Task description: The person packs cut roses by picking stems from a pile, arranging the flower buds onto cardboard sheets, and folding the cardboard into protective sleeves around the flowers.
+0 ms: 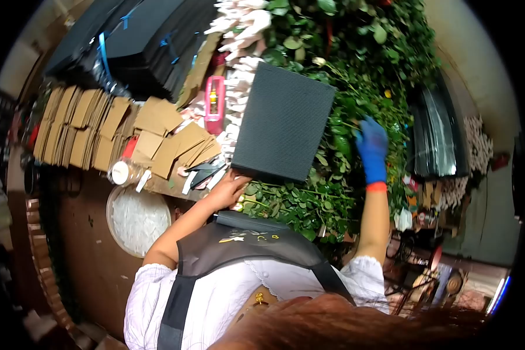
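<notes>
My bare left hand (228, 189) lies at the near left corner of a black corrugated board (283, 122), its fingers stretched beside pale flower heads (238, 202). The fingertips are partly hidden. Further right, my right hand (372, 146) wears a blue glove with an orange cuff. Its fingers are closed around a thin leafy stem (351, 124) among the greenery, though blur softens the fingertips. Cut leafy stems (309, 204) spread under and around the board. One pale flower (319, 60) shows beyond the board's far edge.
Stacked brown cardboard pieces (79, 125) line the table's left side, near a clear jar (122, 172) and a pink holder (214, 105). Black sheets (157, 41) are piled behind. White foam netting (239, 76) runs alongside the board. Below left stands a round white tub (139, 220). Wrapped black sheets (437, 134) stand right.
</notes>
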### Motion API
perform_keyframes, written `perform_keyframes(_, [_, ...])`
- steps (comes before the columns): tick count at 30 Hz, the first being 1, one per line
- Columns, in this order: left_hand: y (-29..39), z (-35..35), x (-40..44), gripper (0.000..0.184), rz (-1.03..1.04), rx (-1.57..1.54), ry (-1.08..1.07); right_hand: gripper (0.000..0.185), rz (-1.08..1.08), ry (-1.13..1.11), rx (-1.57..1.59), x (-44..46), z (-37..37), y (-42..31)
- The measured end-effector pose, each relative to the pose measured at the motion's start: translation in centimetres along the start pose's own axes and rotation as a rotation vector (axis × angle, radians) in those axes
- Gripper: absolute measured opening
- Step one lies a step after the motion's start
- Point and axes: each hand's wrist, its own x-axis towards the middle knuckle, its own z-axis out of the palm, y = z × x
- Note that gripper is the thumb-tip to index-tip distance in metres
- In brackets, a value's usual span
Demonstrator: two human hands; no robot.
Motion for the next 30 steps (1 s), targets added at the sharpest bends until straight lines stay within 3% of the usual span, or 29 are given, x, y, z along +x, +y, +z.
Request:
perform_keyframes(2, [-0.5,0.3,-0.1,0.044,0.028,0.004,0.023,0.031,-0.003,0.156,-0.011,-1.3,-2.3,1.2])
perform_keyframes(3, [-1.1,0.7,-0.1,0.043,0.051,0.013,0.03,0.031,0.031,0.106,-0.083,-1.3,-4.0,0.9])
perform_keyframes(5, [0.0,0.2,-0.3,0.043,0.001,-0.007,0.034,0.031,0.177,-0.217,-0.087,-2.5,-3.1,3.5])
perform_keyframes(7, [-1.3,0.4,0.1,0.049,0.028,-0.021,0.008,0.036,0.174,0.024,-0.148,-3.2,-5.7,6.1])
perform_keyframes(8, [-1.7,0.5,0.4,0.049,0.061,0.018,0.027,0.044,0.041,0.339,-0.144,-3.8,-5.8,9.4])
perform_keyframes(9, [-1.8,1.0,0.1,0.048,0.084,0.05,0.039,0.048,0.036,0.406,-0.13,-2.8,-9.1,8.0])
perform_keyframes(11, [-0.7,0.8,-0.2,0.041,0.065,0.08,0.073,0.043,0.118,0.015,-0.228,-4.7,-9.6,8.9])
perform_keyframes(12, [-0.9,0.9,-0.3,0.042,0.04,0.11,0.05,0.037,0.267,-0.122,-0.241,-6.1,-8.7,9.7])
perform_keyframes(15, [-1.2,0.9,-0.1,0.044,0.061,0.112,0.046,0.033,0.578,0.121,-0.014,-10.6,-6.5,15.4])
perform_keyframes(16, [-1.4,1.3,-0.2,0.047,0.084,0.137,0.067,0.032,0.511,0.088,-0.167,-11.9,-6.0,15.0])
perform_keyframes(17, [-1.7,1.4,-0.2,0.05,0.061,0.173,0.037,0.034,0.636,-0.011,0.045,-12.7,-5.4,15.0])
perform_keyframes(19, [-1.3,1.1,-0.2,0.051,0.078,0.193,0.049,0.036,0.708,0.0,0.449,-13.8,-7.0,12.6])
perform_keyframes(22, [0.1,-0.3,-0.6,0.055,0.084,0.226,0.057,0.037,0.519,-0.001,0.422,-16.4,-7.4,10.7])
perform_keyframes(25, [1.8,-2.4,-1.2,0.062,0.178,0.255,0.163,0.035,0.469,-0.06,0.674,-16.7,-8.6,4.7])
perform_keyframes(27, [7.4,-5.3,-2.1,0.067,-0.138,-0.406,0.132,0.033,0.23,-0.163,0.457,-16.8,-9.2,0.8])
perform_keyframes(28, [7.2,-4.9,-2.4,0.07,-0.042,-0.836,0.16,0.031,0.143,-0.199,0.353,-17.0,-8.8,-0.6])
perform_keyframes(29, [9.4,-5.2,-2.7,0.061,-0.115,-1.215,0.261,0.03,0.098,-0.273,0.383,-15.6,-10.2,-3.8])
perform_keyframes(30, [11.0,-6.7,-3.0,0.053,-0.131,-1.225,0.271,0.029,0.09,-0.296,0.458,-16.0,-9.5,-4.6])
